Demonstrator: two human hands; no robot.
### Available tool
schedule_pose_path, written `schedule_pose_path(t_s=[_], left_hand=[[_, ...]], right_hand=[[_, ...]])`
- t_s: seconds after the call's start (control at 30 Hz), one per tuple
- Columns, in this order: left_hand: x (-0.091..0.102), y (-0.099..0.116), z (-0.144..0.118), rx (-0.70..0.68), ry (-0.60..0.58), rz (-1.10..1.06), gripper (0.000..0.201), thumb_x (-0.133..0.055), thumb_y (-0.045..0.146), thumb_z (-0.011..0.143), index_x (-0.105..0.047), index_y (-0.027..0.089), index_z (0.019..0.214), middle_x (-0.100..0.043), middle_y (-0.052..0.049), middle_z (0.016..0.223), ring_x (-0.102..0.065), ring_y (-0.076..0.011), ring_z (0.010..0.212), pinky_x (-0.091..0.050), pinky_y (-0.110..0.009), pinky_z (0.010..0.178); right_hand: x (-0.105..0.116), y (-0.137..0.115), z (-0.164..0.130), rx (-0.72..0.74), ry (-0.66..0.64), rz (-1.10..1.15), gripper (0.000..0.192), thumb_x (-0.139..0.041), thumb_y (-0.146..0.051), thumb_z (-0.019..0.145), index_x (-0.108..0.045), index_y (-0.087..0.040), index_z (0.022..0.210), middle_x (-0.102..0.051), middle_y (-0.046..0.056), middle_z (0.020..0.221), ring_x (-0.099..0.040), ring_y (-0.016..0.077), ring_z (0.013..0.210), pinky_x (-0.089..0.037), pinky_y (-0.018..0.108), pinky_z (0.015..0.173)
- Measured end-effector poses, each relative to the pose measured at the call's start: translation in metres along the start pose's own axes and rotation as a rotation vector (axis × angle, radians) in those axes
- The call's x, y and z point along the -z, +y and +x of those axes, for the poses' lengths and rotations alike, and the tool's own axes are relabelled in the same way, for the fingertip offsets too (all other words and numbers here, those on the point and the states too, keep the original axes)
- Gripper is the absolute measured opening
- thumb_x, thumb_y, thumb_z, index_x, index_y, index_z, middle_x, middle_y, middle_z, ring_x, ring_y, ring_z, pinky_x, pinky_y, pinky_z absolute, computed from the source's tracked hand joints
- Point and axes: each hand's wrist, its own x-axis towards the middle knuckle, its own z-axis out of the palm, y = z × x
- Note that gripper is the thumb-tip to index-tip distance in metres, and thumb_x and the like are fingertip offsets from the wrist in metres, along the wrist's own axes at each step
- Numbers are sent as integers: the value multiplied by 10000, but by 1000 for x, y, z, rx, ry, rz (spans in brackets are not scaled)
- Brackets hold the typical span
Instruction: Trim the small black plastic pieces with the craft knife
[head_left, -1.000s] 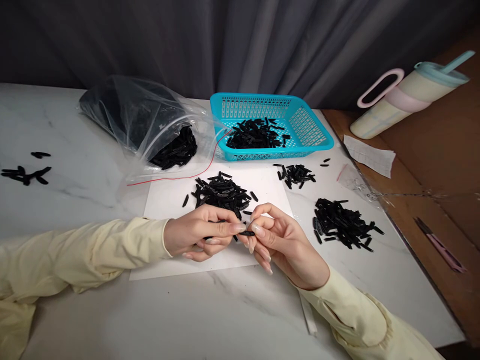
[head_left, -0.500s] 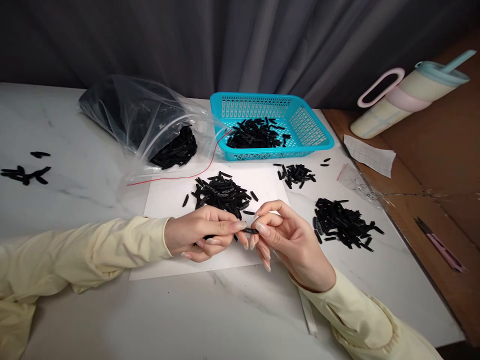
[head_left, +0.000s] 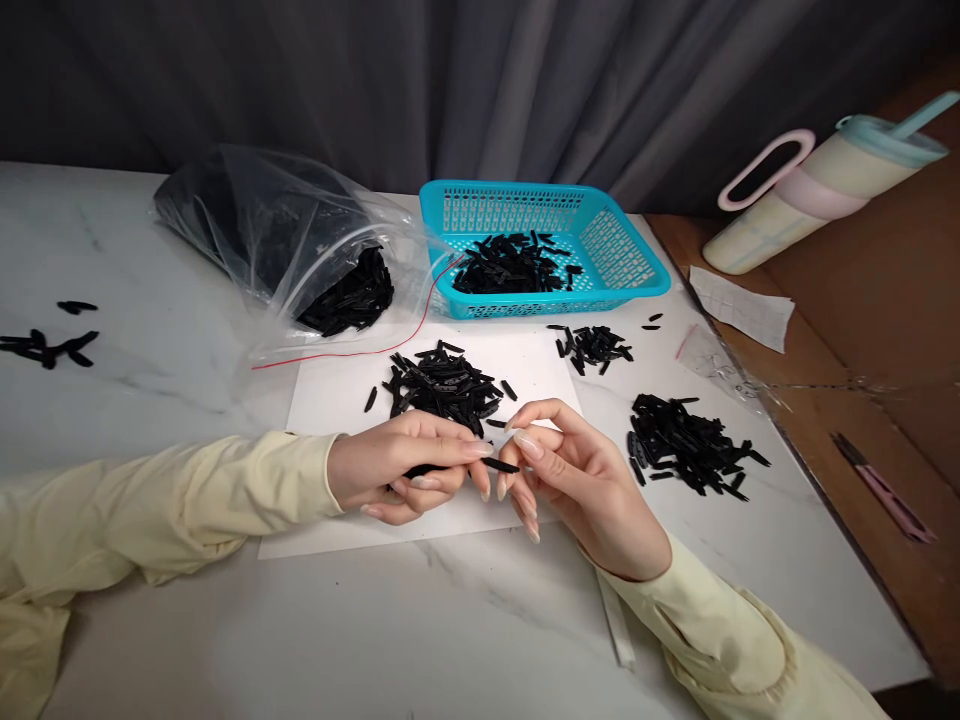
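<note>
While the left hand [head_left: 405, 462] pinches a slim, black, elongated piece [head_left: 501, 465], its long axis pointing toward the right hand [head_left: 589, 475] just beside, that hand's grip is unclear.

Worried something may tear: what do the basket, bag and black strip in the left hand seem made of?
Basket: probably moulded plastic, semi-gloss; evenly perforated, faint sheen. Bag: likely glossy plastic film; see-through with shiny creases. Strip: looks matte, perhaps plastic; little shine, too small to tell.
</note>
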Motion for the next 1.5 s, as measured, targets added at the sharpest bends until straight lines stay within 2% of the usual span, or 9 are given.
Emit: schedule_pose_path(t_s=[0.3, 0.5, 0.63, 0.77, 1.03, 1.27, 1.5], left_hand=[[0, 0, 0, -15, 12, -12, 262, -593, 342, 829, -631, 99, 740, -336, 93, 444, -162, 0, 285, -263, -78, 203], [0, -1, 0, -34, 30, -11, 244, -586, 329, 838, -635, 108, 746, -341, 91, 460, -176, 1, 289, -267, -74, 209], [0, -1, 0, -55, 49, 10, 250, -584, 332, 843, -643, 103, 762, -330, 93, 465, -175, 2, 294, -268, -74, 211], [-1, -1, 0, -67, 39, 23, 235, -590, 320, 841, -642, 103, 769, -327, 94, 462, -192, -1, 300, -277, -73, 218], [1, -1, 0, -57, 9, 15, 205, -611, 311, 827, -627, 110, 787, -338, 95, 466, -191, -1, 305, -281, -72, 218], [0, -2, 0, -52, -7, 34, 320, -557, 392, 854, -641, 90, 787, -349, 89, 469, -182, -1, 295, -293, -86, 215], [-2, -2, -1, -25, -8, 59, 261, -575, 332, 849, -642, 96, 762, -331, 89, 458, -187, -7, 304, -284, -81, 220]], right_hand=[[-1, -2, 0, -23, 0, -11, 194, -656, -281, 823, -511, -204, 927, -628, -13, 683, -555, 108, 459, -448, 213, 385], [0, -7, 0, -27, -27, -28, 210, -644, -229, 838, -473, -199, 955, -672, -1, 657, -617, 135, 491, -485, 221, 416], [2, -10, -1, -26, -49, -53, 247, -653, -214, 832, -458, -206, 984, -704, 35, 741, -658, 155, 550, -508, 222, 430], [5, -9, -2, -5, -51, -79, 280, -673, -186, 811, -466, -217, 996, -686, 11, 728, -670, 161, 595, -535, 226, 444], [4, -13, -6, 51, 4, -246, 301, -683, -176, 795, -466, -209, 1002, -688, 25, 769, -671, 156, 634, -567, 242, 505], [5, -14, -7, 120, 25, -407, 276, -655, -157, 803, -474, -212, 1004, -687, 24, 773, -665, 148, 637, -577, 241, 523], [2, -13, -9, 159, 38, -542, 256, -615, -146, 818, -477, -214, 1022, -699, 23, 796, -674, 147, 649, -584, 261, 580]])
